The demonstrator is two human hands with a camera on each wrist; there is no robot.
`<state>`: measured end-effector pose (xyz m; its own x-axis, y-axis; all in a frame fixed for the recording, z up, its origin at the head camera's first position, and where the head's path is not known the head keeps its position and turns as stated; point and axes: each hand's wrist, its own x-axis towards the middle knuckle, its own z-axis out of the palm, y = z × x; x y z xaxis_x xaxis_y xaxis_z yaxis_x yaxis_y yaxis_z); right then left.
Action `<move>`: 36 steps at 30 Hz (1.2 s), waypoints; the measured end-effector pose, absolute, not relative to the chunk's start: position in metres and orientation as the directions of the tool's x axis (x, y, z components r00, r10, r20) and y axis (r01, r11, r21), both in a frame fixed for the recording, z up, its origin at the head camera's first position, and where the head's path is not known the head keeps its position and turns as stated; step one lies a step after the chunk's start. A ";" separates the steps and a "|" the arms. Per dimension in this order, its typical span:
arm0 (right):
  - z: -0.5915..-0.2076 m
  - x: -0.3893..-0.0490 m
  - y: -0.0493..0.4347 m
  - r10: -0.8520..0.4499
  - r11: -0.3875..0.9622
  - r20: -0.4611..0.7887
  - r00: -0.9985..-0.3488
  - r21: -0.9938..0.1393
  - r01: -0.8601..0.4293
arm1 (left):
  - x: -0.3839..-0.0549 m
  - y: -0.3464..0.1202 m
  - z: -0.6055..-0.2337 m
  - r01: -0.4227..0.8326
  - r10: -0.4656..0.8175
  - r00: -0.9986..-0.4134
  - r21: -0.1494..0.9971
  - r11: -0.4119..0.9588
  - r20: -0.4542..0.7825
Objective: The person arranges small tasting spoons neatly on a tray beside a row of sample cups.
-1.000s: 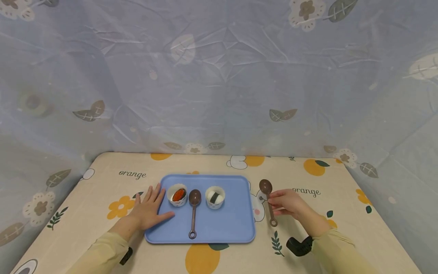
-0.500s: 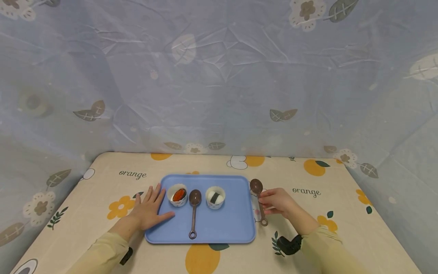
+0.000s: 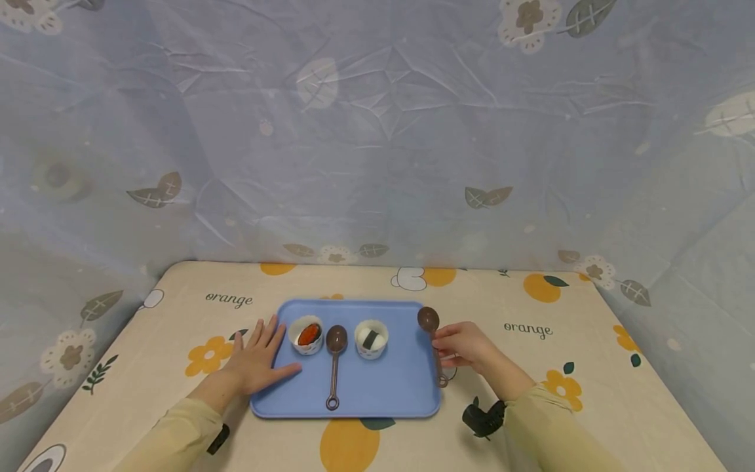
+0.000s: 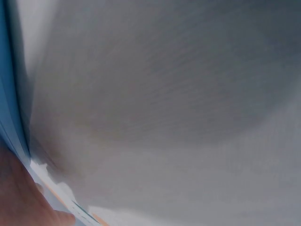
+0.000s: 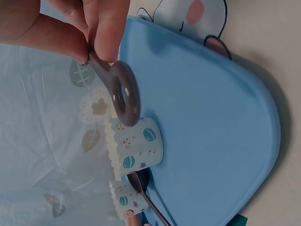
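A brown spoon (image 3: 428, 319) with a ringed handle end is pinched between the thumb and fingers of my right hand (image 3: 463, 344), over the right edge of the blue tray (image 3: 407, 387). The right wrist view shows the handle's ring (image 5: 127, 96) hanging above the tray. My left hand (image 3: 256, 360) lies with fingers spread across the tray's left edge. On the tray, a second brown spoon (image 3: 336, 339) lies between two paper cups. The left cup (image 3: 307, 349) holds an orange-red and black piece; the right cup (image 3: 370, 353) holds a white piece with a black strip.
A patterned cream cloth (image 3: 507, 295) covers the table around the tray. Behind it and at both sides hangs a bluish-grey printed curtain (image 3: 377, 144). Most of the left wrist view is a blurred grey surface.
My right hand has carried the spoon leftward, from the cloth beside the tray to above the tray's right edge. My left hand and the things on the tray have stayed in place.
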<state>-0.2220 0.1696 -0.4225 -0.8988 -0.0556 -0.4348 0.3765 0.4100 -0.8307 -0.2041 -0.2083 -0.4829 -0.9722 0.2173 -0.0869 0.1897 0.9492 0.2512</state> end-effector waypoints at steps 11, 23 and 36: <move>-0.437 -0.227 0.165 -0.122 0.378 -0.413 -0.903 -0.860 0.342 | -0.204 -0.209 -0.481 0.195 0.224 -0.970 0.257 0.947 -0.089; -0.440 -0.224 0.148 -0.041 0.325 -0.434 -0.900 -0.857 0.399 | -0.204 -0.209 -0.482 0.194 0.222 -0.971 0.247 0.949 -0.088; -0.454 -0.219 0.132 -0.033 0.320 -0.437 -0.899 -0.856 0.405 | -0.203 -0.208 -0.480 0.196 0.228 -0.969 0.264 0.944 -0.096</move>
<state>-0.2189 0.1322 -0.4540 -0.8986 -0.0329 -0.4375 0.4051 0.3203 -0.8563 -0.2032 -0.2080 -0.4800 -0.9688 0.2284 -0.0961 0.1963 0.9442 0.2645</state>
